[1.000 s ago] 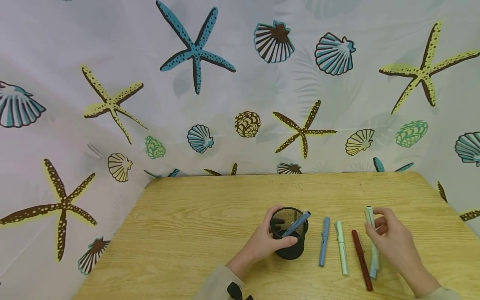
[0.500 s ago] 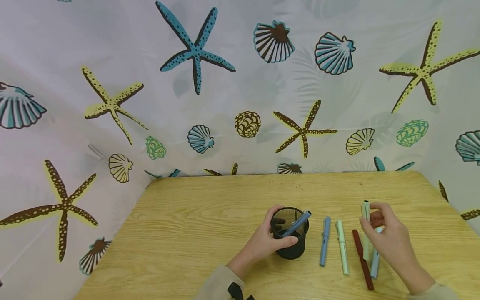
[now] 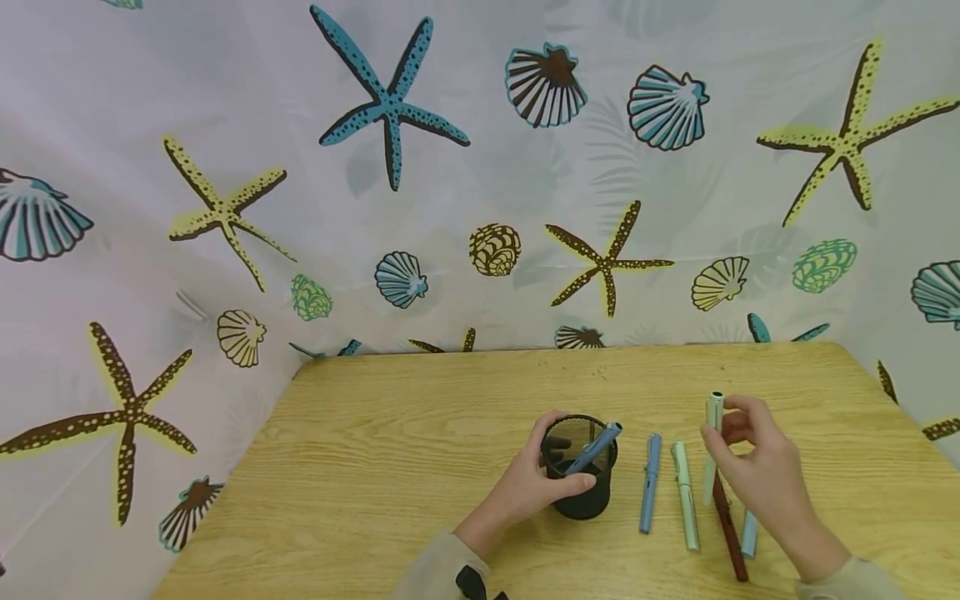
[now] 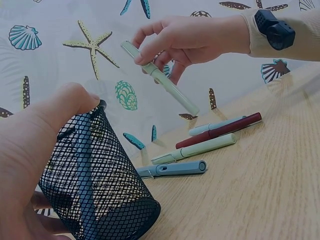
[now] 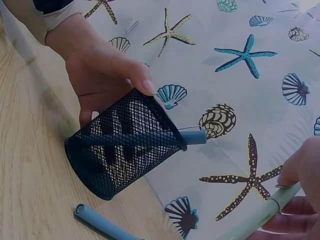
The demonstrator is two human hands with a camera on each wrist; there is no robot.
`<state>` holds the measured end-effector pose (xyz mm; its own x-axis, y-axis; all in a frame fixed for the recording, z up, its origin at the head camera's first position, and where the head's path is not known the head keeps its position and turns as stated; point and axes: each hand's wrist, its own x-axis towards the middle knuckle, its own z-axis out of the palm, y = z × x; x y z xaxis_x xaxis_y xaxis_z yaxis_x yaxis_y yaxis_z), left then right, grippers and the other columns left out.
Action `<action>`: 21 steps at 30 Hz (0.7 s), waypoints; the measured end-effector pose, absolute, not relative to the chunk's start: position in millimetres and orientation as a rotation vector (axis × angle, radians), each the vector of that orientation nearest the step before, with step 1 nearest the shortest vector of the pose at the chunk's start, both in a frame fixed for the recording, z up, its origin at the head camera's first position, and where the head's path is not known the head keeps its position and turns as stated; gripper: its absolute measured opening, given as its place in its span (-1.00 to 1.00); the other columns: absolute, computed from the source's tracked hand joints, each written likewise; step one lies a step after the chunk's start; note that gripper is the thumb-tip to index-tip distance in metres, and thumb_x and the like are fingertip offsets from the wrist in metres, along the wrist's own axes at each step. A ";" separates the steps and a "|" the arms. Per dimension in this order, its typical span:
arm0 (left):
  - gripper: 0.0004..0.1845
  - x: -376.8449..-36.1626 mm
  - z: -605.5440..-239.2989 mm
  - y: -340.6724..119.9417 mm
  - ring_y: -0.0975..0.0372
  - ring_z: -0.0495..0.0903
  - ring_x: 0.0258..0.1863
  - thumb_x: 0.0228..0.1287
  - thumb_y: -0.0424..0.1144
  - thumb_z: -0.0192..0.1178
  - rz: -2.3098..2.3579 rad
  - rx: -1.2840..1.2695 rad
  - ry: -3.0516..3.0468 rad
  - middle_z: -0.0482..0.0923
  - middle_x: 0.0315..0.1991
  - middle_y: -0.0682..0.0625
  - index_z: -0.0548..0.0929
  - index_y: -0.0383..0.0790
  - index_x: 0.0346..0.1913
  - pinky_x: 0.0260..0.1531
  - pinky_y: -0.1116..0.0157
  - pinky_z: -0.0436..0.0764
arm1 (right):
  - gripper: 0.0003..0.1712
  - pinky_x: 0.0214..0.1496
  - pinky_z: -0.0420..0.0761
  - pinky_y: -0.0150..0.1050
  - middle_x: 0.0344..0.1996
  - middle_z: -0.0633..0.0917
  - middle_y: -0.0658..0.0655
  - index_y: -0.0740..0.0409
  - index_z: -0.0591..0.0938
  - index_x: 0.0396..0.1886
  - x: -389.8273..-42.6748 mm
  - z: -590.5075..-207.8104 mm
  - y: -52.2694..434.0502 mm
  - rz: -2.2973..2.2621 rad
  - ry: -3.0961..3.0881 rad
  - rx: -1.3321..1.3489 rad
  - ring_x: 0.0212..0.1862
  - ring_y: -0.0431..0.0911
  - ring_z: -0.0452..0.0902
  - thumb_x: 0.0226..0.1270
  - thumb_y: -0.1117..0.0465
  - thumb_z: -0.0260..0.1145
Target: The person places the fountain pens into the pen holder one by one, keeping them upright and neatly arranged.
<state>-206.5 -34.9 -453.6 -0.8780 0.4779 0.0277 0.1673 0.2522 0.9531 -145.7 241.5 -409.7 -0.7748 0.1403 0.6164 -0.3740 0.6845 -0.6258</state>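
My left hand (image 3: 525, 487) grips a black mesh pen cup (image 3: 579, 467) that stands on the wooden table (image 3: 405, 442); a blue pen (image 3: 596, 446) leans inside it. My right hand (image 3: 753, 467) pinches a pale green pen (image 3: 712, 446) and holds it tilted above the table, to the right of the cup. Below it lie a blue pen (image 3: 648, 482), a light green pen (image 3: 684, 494), a dark red pen (image 3: 727, 525) and a light blue pen (image 3: 748, 533). In the left wrist view the held pen (image 4: 160, 79) hangs over the row of pens (image 4: 200, 147).
A curtain printed with starfish and shells (image 3: 390, 108) closes off the back and both sides of the table. The table's left half and far strip are bare wood. A dark band (image 4: 274, 27) sits on the right wrist.
My right hand has lifted the pale green pen off the table and carried it up and left, toward the cup. The left hand and cup have stayed put.
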 end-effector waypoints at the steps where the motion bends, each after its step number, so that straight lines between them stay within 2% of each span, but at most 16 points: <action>1: -0.19 -206.1 -453.9 -35.0 -0.02 0.39 0.06 0.05 0.06 0.34 1.669 0.596 2.257 0.24 0.21 -0.14 0.09 0.50 0.29 -0.22 0.15 0.48 | -0.60 -0.49 0.46 -0.52 -0.47 0.56 0.03 0.27 0.44 -0.02 -145.7 -409.3 240.2 1.029 -2.241 0.180 -0.40 -0.44 0.44 0.15 0.37 0.33; 6: -0.20 -205.8 -454.8 -35.3 -0.02 0.39 0.10 0.06 0.06 0.34 1.674 0.596 2.249 0.26 0.19 -0.11 0.09 0.50 0.28 -0.19 0.12 0.50 | -0.61 -0.52 0.47 -0.51 -0.48 0.55 0.03 0.28 0.45 -0.05 -146.3 -407.6 234.7 1.049 -2.212 0.218 -0.40 -0.43 0.46 0.12 0.41 0.34; 14: -0.22 -206.2 -454.7 -34.6 -0.03 0.34 0.12 0.06 0.05 0.34 1.665 0.612 2.269 0.15 0.28 -0.16 0.10 0.51 0.28 -0.18 0.09 0.47 | -0.58 -0.52 0.48 -0.51 -0.47 0.54 0.01 0.26 0.45 -0.03 -150.0 -404.0 226.8 1.074 -2.180 0.265 -0.40 -0.39 0.47 0.09 0.45 0.35; 21: -0.22 -206.1 -454.5 -35.3 -0.03 0.32 0.15 0.08 0.03 0.33 1.669 0.620 2.266 0.14 0.29 -0.15 0.10 0.49 0.28 -0.15 0.06 0.46 | -0.55 -0.50 0.48 -0.55 -0.47 0.56 0.05 0.34 0.45 -0.03 -152.8 -400.1 218.0 1.056 -2.131 0.311 -0.39 -0.37 0.48 0.06 0.49 0.35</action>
